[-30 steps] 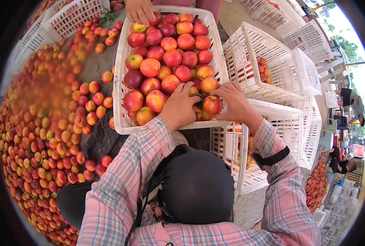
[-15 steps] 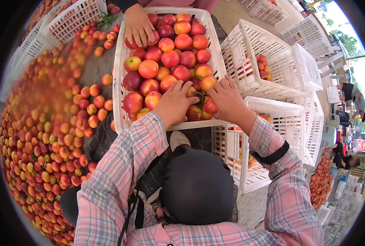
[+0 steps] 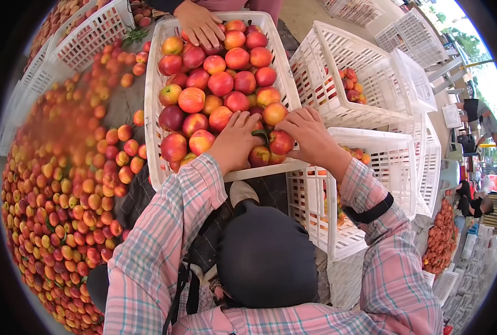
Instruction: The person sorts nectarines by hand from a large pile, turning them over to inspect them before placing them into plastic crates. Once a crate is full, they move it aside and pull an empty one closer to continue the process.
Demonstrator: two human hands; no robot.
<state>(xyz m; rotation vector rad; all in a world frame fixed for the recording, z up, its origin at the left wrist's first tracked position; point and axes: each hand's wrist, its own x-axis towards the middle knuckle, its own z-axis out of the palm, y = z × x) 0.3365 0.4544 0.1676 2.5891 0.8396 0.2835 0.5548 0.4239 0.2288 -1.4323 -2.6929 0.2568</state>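
Note:
A white plastic crate (image 3: 153,111) full of red and yellow nectarines stands in front of me. My left hand (image 3: 238,140) rests on fruit near its front edge, fingers bent over and partly hidden among the nectarines. At the front right corner, my right hand (image 3: 311,135) has its fingers curled round a red nectarine (image 3: 281,142). A green leaf (image 3: 261,135) shows between my two hands. At the crate's far end, another person's hand (image 3: 200,23) lies on the fruit.
Loose nectarines (image 3: 58,223) spread over the ground at the left. White crates (image 3: 353,84) with some fruit stand close on the right, one (image 3: 365,139) beside my right forearm. Another crate (image 3: 92,42) is at the back left. People are far right.
The crate appears slightly further left in view. The other person's hand has moved right over the fruit, uncovering nectarines at the far left corner. My hands have shifted only slightly.

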